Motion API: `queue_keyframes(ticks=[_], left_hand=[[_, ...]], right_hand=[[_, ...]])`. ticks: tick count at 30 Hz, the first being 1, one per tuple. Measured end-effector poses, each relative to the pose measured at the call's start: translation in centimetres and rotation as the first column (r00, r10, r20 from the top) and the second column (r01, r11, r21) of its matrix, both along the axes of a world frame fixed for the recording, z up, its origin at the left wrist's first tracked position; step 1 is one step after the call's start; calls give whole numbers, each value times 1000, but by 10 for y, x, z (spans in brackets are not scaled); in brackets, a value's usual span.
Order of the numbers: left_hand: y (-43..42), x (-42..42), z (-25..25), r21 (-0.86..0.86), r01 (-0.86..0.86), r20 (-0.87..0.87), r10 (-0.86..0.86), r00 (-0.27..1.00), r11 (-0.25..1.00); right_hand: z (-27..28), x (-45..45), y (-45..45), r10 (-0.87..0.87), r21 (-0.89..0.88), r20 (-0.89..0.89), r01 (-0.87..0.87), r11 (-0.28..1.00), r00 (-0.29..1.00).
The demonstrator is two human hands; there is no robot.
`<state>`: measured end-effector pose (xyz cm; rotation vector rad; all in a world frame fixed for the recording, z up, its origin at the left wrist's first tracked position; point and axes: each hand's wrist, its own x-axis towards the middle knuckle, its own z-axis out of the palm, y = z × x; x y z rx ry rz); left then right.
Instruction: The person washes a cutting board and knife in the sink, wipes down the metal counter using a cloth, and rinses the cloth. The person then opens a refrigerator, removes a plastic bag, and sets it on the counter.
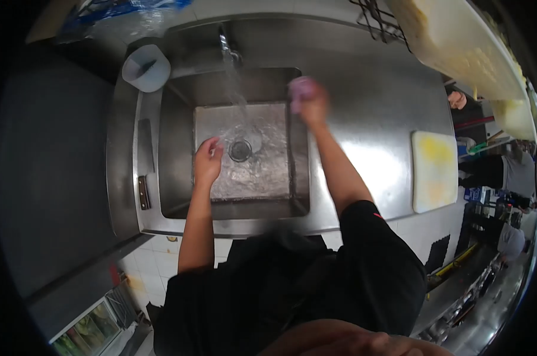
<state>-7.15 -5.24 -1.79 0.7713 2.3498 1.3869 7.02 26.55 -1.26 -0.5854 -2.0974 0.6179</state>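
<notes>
Water runs from the faucet (229, 50) into the steel sink (179, 154), splashing around the drain (240, 150). My left hand (207, 163) hangs over the left side of the basin, beside the stream, with its fingers apart and nothing visible in them. At the sink's right rim, my right hand (316, 107) is closed around a pink cloth (301, 91); both are blurred by motion. On the left rim lies a cleaver-like knife (145, 145), its brown handle towards me. A whitish plastic container (146, 69) stands at the back left corner.
A white cutting board (436, 172) with yellow stains lies on the right end of the steel counter (375, 118). Clear plastic wrapping (126, 21) is at the back left. A pale shelf (470, 53) overhangs the upper right. Two people (518, 172) stand at the far right.
</notes>
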Motion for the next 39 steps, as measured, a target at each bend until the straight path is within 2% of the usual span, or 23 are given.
queue_keyframes(ticks=[1, 2, 3, 5, 6, 8, 9, 10, 12, 14, 15, 16, 19, 22, 24, 27, 28, 29, 31, 32, 34, 37, 39], left_hand=[[-20, -4, 10, 39, -42, -34, 43, 999, 998], [-43, -6, 24, 67, -113, 0, 113, 994, 991], [-67, -10, 34, 104, -187, 34, 185, 982, 977], [-117, -23, 34, 56, -302, -44, 305, 951, 952], [-132, -26, 37, 42, -363, -37, 364, 931, 931], [-142, -29, 35, -16, -451, -54, 449, 892, 893], [-138, -29, 34, -14, -447, -55, 446, 894, 894], [-133, -27, 35, -28, -388, -49, 386, 921, 921], [-137, -23, 38, -51, -325, -37, 324, 945, 944], [-158, -23, 44, 5, -360, -199, 353, 914, 933], [-185, -30, 31, 20, -435, -122, 434, 893, 900], [-199, -28, 38, -53, -497, -233, 473, 849, 866], [-249, -33, 18, -68, -599, -134, 587, 798, 798], [-256, -30, 13, -141, -605, -356, 530, 770, 784], [-241, -28, 35, -247, -627, -679, 330, 656, 739], [-246, -36, 23, -125, -653, -527, 507, 682, 747], [-237, -36, 27, -111, -648, -399, 564, 723, 753], [-227, -37, 29, -129, -622, -368, 545, 754, 773], [-219, -39, 30, -138, -615, -321, 553, 769, 776], [-215, -41, 30, -132, -606, -359, 533, 767, 784], [-211, -40, 26, -108, -610, -384, 533, 754, 785], [-235, -30, 21, -62, -649, -616, 482, 623, 759], [-245, -15, 14, -99, -659, -645, 456, 613, 746]], right_hand=[[8, 20, 34, -64, -125, -66, 55, 991, 996], [-55, 25, 104, -404, -355, 78, 404, 843, 912], [-23, 45, 111, -393, -398, 10, 364, 842, 920], [-58, 53, 163, -736, -205, 473, 873, 442, 484], [-68, 32, 162, -733, -211, 464, 866, 454, 497], [-84, -19, 138, -748, 480, 264, 589, 650, 609], [-84, -63, 120, -609, 170, 322, 589, 790, 725], [-67, -89, 97, -487, 335, 327, 382, 861, 810], [-38, -136, 85, 55, -241, 287, 17, 970, 956], [-15, -145, 97, -33, -198, 218, 77, 977, 976], [-5, -144, 101, -119, -158, 140, 141, 977, 983], [12, -139, 107, -134, -219, 200, 177, 960, 971], [8, -127, 126, -184, -231, 284, 253, 939, 941], [-52, -113, 147, -221, -88, 296, 257, 962, 929], [-57, -126, 132, -196, 8, 287, 203, 979, 937], [-24, -124, 69, -359, -6, 113, 362, 932, 926], [-24, -125, 43, 5, -487, 113, 51, 872, 994], [-31, -122, 16, 317, -840, -48, -210, 500, 947], [-40, -125, -21, 438, -964, -134, -219, 148, 889], [-43, -127, -30, 461, -963, -120, -216, 160, 879], [-50, -126, -35, 449, -976, -211, -214, -44, 868], [-27, -133, -37, 680, -990, 130, 62, 124, 722], [-66, -142, -1, 592, -954, 194, 10, 298, 782]])
